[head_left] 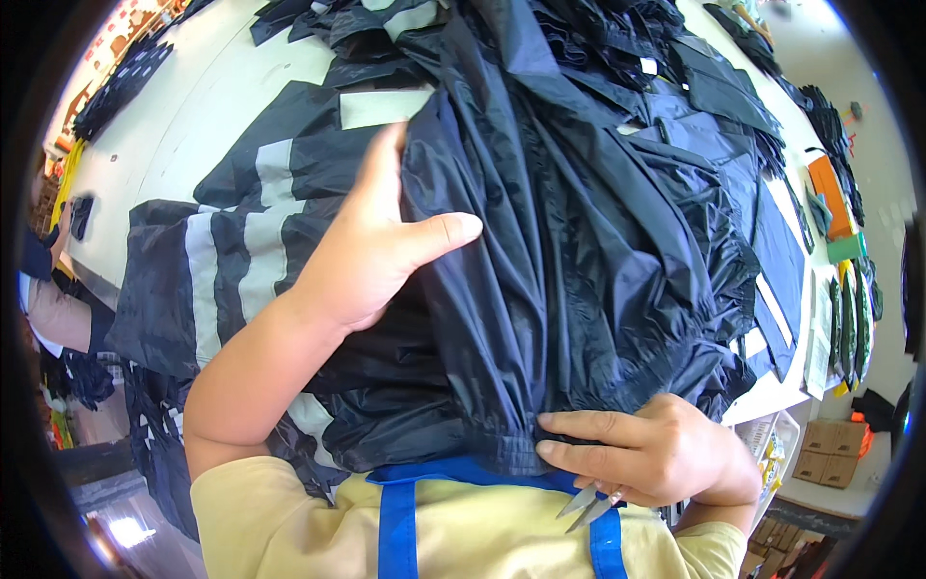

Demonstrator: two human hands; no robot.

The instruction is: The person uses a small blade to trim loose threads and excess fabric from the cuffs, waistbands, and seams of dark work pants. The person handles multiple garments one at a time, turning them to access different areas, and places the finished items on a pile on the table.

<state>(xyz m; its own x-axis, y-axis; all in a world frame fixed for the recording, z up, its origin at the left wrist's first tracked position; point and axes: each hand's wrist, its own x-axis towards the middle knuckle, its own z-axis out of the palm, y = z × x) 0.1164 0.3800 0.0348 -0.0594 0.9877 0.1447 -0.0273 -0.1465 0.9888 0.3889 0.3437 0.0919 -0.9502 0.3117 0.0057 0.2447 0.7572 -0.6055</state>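
A dark navy garment (502, 261) of thin, shiny fabric lies spread in front of me, with a gathered elastic edge (511, 454) close to my body. My left hand (371, 246) is at its left side, the thumb stretched out over the cloth and the fingers pointing away, partly hidden by the folds. At the near edge, my right hand (656, 449) has two fingertips laid on the elastic. Tucked in that same hand are small scissors (590, 504), their blades apart and pointing toward my body.
Dark pieces with grey stripes (241, 246) lie left on the white table (183, 145). More dark garments (617, 58) are heaped at the far side. Right of the table stand a white basket (772, 439) and cardboard boxes (830, 451). Another person (58, 289) is at the far left.
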